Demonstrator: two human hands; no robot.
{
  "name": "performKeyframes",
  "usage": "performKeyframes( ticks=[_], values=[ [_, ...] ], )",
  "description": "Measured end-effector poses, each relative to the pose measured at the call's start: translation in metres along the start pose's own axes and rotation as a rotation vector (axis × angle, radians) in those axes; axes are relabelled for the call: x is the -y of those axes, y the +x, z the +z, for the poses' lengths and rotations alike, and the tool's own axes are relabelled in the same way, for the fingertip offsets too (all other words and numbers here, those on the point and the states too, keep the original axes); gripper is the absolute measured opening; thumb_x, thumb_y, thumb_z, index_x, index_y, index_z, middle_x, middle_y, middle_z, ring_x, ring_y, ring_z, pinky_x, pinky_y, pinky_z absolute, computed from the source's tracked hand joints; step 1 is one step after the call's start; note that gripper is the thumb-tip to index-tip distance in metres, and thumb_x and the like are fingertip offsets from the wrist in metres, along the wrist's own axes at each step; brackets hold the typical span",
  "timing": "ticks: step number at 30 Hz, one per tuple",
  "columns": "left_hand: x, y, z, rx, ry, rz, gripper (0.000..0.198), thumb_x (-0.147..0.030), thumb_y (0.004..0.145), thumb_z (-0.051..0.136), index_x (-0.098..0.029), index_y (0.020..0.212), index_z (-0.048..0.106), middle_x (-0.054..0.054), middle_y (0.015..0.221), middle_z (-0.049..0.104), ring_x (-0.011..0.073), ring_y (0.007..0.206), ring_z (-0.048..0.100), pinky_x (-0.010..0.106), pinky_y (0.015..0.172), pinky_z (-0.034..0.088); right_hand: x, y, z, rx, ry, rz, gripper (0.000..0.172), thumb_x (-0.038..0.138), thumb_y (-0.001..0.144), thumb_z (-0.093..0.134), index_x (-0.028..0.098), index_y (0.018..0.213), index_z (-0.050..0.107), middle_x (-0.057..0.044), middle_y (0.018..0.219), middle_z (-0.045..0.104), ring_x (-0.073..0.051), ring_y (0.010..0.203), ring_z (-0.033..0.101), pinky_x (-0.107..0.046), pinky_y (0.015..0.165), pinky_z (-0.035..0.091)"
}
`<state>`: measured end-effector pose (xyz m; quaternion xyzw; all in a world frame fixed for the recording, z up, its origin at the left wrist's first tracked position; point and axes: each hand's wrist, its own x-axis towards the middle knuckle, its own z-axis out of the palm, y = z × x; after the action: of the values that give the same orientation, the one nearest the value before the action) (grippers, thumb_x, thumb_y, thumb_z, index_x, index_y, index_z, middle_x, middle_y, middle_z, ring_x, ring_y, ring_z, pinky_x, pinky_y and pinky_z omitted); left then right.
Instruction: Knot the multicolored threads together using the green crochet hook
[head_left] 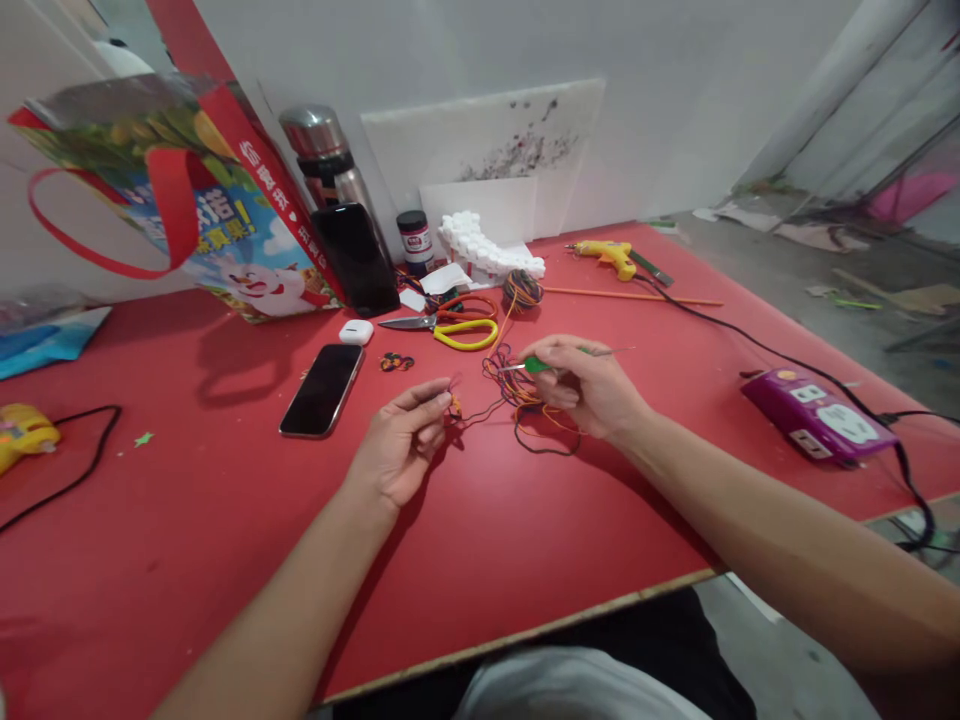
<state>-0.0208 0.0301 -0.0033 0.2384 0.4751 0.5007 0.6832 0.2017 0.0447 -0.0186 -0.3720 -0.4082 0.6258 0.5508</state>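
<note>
My left hand [409,435] is closed, its thumb and forefinger pinching a small piece of yarn work [454,405] in orange and dark strands. My right hand [585,385] is wrapped round a crochet hook [535,365] with a green grip; its metal tip points left, apart from the yarn work. Loose multicoloured yarn [517,390] lies tangled on the red table between and under the hands. One strand runs up to a yarn ball [523,290]. A finished-looking little yarn piece [396,362] rests left of the tangle.
Scissors [442,325], a white earphone case [356,332] and a phone [322,390] lie nearby. Behind stand another phone [356,260], a steel flask [322,145] and a gift bag [240,220]. A yellow glue gun [604,257] and purple power strip [821,412] are to the right, with cables.
</note>
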Motion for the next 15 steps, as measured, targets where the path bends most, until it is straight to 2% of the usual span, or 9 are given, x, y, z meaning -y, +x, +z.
performKeyframes(
  ticks=[2, 4, 6, 8, 12, 15],
  values=[
    [-0.002, 0.001, -0.001, -0.014, -0.02, -0.015, 0.022, -0.001, 0.058, 0.086, -0.01, 0.077, 0.081, 0.003, 0.064, 0.074, -0.0012, 0.037, 0.038, 0.012, 0.037, 0.026, 0.002, 0.005, -0.009, -0.052, -0.061, -0.073, 0.014, 0.031, 0.085, 0.076, 0.02, 0.092, 0.08, 0.004, 0.061, 0.054, -0.006, 0.045, 0.033, -0.023, 0.045, 0.023],
    [-0.003, 0.001, 0.0, -0.031, -0.031, -0.025, 0.02, 0.001, 0.06, 0.084, -0.01, 0.077, 0.08, 0.004, 0.065, 0.074, -0.0003, 0.038, 0.041, 0.012, 0.038, 0.027, 0.002, 0.012, -0.021, -0.151, -0.464, -0.314, 0.018, 0.029, 0.092, 0.068, 0.021, 0.101, 0.081, 0.002, 0.066, 0.057, -0.011, 0.053, 0.045, -0.026, 0.054, 0.037],
    [-0.004, -0.001, 0.002, -0.05, -0.039, -0.034, 0.019, 0.003, 0.063, 0.082, -0.01, 0.077, 0.08, 0.004, 0.066, 0.075, 0.0024, 0.044, 0.05, 0.012, 0.04, 0.031, 0.002, 0.019, -0.035, -0.126, -0.922, -0.455, 0.024, 0.021, 0.092, 0.063, 0.019, 0.107, 0.082, -0.007, 0.085, 0.068, -0.018, 0.073, 0.06, -0.033, 0.07, 0.048],
    [-0.005, -0.003, 0.003, -0.068, -0.047, -0.045, 0.019, 0.004, 0.065, 0.081, -0.011, 0.076, 0.079, 0.005, 0.067, 0.075, 0.0061, 0.052, 0.061, 0.013, 0.045, 0.04, 0.001, 0.024, -0.049, -0.007, -1.314, -0.409, 0.033, 0.017, 0.096, 0.055, 0.018, 0.115, 0.082, -0.013, 0.101, 0.071, -0.022, 0.083, 0.064, -0.037, 0.077, 0.05],
    [-0.006, -0.006, 0.006, -0.097, -0.063, -0.074, 0.02, 0.005, 0.07, 0.079, -0.013, 0.077, 0.078, 0.004, 0.07, 0.076, 0.0095, 0.062, 0.07, 0.016, 0.058, 0.054, 0.004, 0.027, -0.065, 0.016, -1.419, -0.353, 0.036, 0.007, 0.089, 0.056, 0.014, 0.113, 0.082, -0.019, 0.104, 0.071, -0.028, 0.086, 0.065, -0.042, 0.08, 0.051],
    [-0.005, -0.008, 0.007, -0.116, -0.075, -0.083, 0.02, 0.005, 0.071, 0.078, -0.012, 0.08, 0.079, 0.004, 0.071, 0.076, 0.0091, 0.06, 0.069, 0.017, 0.056, 0.055, 0.011, 0.02, -0.054, -0.03, -1.39, -0.387, 0.039, 0.006, 0.086, 0.059, 0.015, 0.118, 0.08, -0.021, 0.112, 0.07, -0.031, 0.093, 0.065, -0.048, 0.087, 0.051]
  ],
)
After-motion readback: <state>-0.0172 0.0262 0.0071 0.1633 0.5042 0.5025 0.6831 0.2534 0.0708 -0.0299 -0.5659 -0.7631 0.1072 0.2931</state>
